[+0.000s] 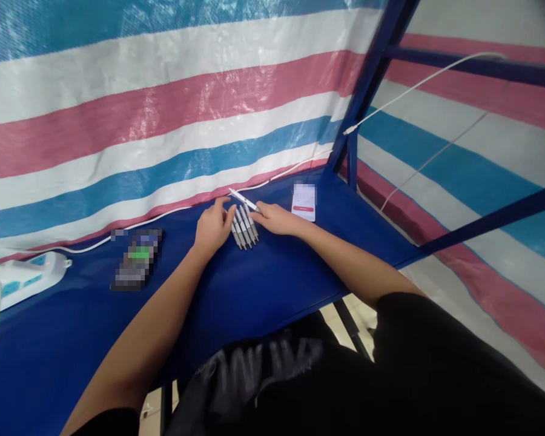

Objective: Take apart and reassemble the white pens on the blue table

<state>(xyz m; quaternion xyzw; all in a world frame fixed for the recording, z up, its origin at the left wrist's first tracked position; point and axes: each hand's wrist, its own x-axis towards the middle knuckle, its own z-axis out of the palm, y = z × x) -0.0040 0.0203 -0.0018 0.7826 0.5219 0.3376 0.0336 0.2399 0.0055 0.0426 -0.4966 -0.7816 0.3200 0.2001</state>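
Note:
Several grey-and-white pens [245, 229] lie side by side in a row on the blue table [254, 284], with their dark tips toward me. My right hand [275, 218] is closed on one white-and-grey pen [241, 198], held at its grey end just beyond the row. That pen slants up to the left, and its white end points away from me. At the left edge of the row is my left hand [212, 227], its thumb and forefinger apart with nothing visible between them. Whether its thumb touches the nearest pen I cannot tell.
A white phone [304, 206] lies right of the pens, a dark phone [137, 260] to the left. The white power strip [27, 278] sits at far left. A white cable [163, 213] runs along the striped sheet [172, 121]; a blue frame post [363, 91] stands at right.

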